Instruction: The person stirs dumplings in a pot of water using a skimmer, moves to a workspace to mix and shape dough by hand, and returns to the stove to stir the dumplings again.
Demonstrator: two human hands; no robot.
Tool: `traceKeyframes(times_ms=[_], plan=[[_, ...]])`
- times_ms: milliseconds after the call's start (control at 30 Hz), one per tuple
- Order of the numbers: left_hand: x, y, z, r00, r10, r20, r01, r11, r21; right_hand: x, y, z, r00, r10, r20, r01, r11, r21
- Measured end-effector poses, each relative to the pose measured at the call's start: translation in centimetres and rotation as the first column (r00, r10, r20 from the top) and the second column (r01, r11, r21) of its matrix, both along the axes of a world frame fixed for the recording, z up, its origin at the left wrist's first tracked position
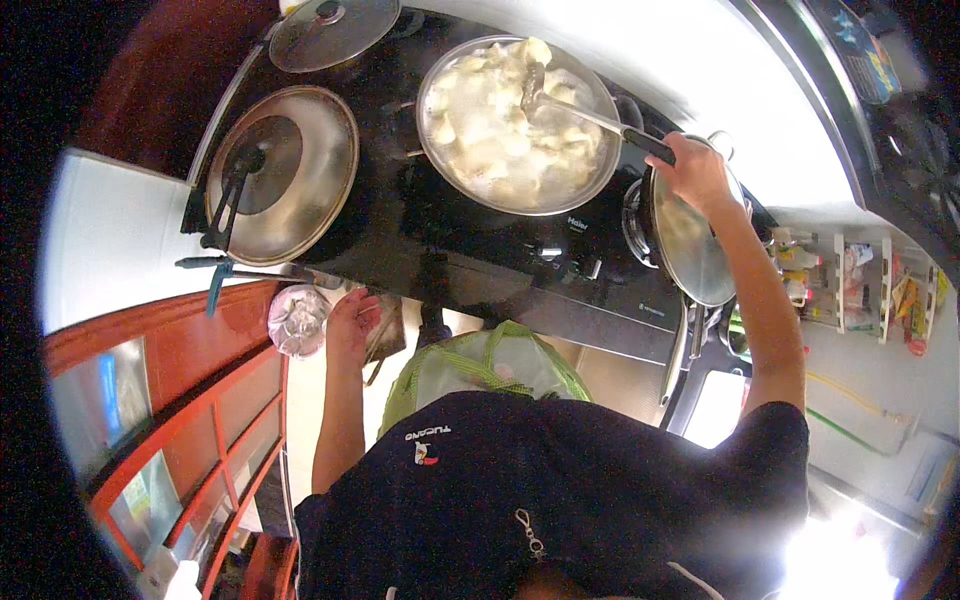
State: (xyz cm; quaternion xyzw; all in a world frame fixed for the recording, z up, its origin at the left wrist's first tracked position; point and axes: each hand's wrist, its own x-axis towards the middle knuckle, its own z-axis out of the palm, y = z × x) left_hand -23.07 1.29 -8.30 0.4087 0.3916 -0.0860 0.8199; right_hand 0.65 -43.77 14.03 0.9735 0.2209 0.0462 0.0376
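My right hand point(694, 174) grips the black handle of a metal slotted spoon point(533, 94). The spoon reaches into a wide metal pan point(517, 204) on the black cooktop. Pale dumplings point(480, 135) crowd the pan in cloudy, bubbling liquid, and one pale piece sits near the spoon's far edge. Below the cooktop's front edge, my left hand point(352, 319) hangs with its fingers loosely apart and nothing in them. Beside it is a round container covered with clear plastic point(298, 321); I cannot tell whether they touch.
A round metal pan or lid with a black handle point(322, 172) lies at the left, with a glass lid point(334, 37) behind. Another pan point(694, 247) stands under my right forearm. A green-trimmed bag or cloth point(450, 360) hangs before me. Bottles and packets fill a shelf point(885, 289) at right.
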Motion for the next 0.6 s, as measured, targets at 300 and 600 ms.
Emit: traceKeyframes(times_ms=[300, 600], plan=[[-1.6, 1.0, -2.0, 0.999, -0.025, 0.02, 0.025, 1.0, 0.005, 0.9, 3.1, 5.5, 0.887, 0.454, 0.079, -0.43, 0.878, -0.21], [1.9, -0.1, -0.8, 0.994, -0.092, 0.064, 0.093, 0.996, -0.011, -2.8, 0.3, 14.3, 0.909, -0.121, -0.4, 0.204, 0.964, 0.171]])
